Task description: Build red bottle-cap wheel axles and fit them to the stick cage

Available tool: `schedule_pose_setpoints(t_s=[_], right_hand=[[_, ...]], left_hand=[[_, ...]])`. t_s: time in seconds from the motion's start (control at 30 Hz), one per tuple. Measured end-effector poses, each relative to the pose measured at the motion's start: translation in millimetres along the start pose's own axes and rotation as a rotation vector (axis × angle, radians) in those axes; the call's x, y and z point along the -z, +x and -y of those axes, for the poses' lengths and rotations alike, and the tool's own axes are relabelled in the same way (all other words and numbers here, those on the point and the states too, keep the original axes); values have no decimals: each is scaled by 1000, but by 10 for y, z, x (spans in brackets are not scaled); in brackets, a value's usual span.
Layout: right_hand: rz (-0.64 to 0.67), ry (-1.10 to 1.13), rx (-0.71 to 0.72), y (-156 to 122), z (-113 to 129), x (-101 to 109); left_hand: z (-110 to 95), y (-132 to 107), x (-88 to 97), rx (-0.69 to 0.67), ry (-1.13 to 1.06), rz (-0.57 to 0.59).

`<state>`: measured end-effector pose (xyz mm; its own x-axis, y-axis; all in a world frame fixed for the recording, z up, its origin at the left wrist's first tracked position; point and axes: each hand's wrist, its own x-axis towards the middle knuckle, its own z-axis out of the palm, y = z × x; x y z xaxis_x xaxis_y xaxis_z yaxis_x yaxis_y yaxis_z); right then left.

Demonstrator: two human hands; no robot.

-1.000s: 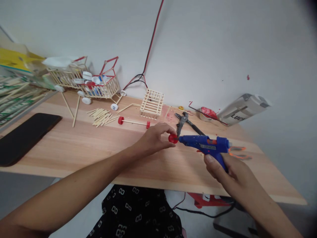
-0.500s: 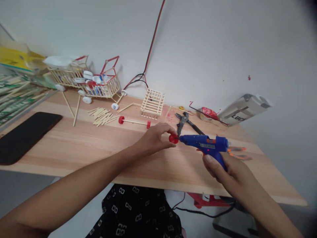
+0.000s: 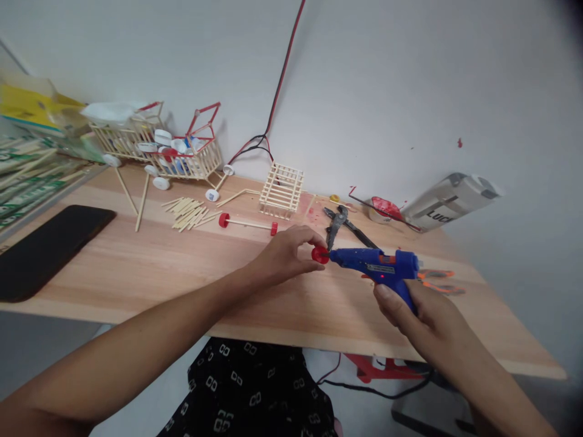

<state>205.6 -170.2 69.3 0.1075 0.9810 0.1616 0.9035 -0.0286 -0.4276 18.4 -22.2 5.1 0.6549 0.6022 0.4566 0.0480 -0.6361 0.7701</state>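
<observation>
V. little diff. from a sec. earlier: glue gun [image 3: 373,262] sat a touch further L over the desk [image 3: 264,309], nozzle at the same red cap [image 3: 320,254], both hands w/ the same hold. View itself had shifted slightly; things on the desk stayed put.

L hand [image 3: 289,252] had the red cap pinched btwn thumb & fingers, narrow grip, held up over the mid. of the desk, btwn near & far edges. R hand [image 3: 423,309] was wrapped rnd the handle of the glue gun, barrel pointing L, small red light on its side. Nozzle tip was right at the cap; couldn't tell if touching.

Other stuff: a stick w/ a red cap at each end [image 3: 250,224] lay just beyond L hand, twd far edge. L of that, pile of short sticks [image 3: 187,213]; lattice basket [image 3: 281,191] nr far edge. Stick cart [image 3: 204,159] full of bottle caps nr far L corner, another cart [image 3: 113,139] next to it. Phone [image 3: 50,249] nr near edge, L side. Twd far R corner: red-stained cup [image 3: 381,209], then a grey bag [image 3: 450,200], leaning.

In the way: dark pliers [image 3: 336,226] lay right behind the barrel as seen; orange-handled tool [image 3: 437,274] nr R edge, L end up by the gun's rear. L forearm hid part of desk nr near edge.
</observation>
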Motion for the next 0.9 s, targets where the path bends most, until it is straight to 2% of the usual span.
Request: schedule_pose_setpoints(t_s=[0.9], right_hand=[[-45, -28, 26, -12, -35, -20]], left_hand=[[16, 5, -4, -7, -3, -3]])
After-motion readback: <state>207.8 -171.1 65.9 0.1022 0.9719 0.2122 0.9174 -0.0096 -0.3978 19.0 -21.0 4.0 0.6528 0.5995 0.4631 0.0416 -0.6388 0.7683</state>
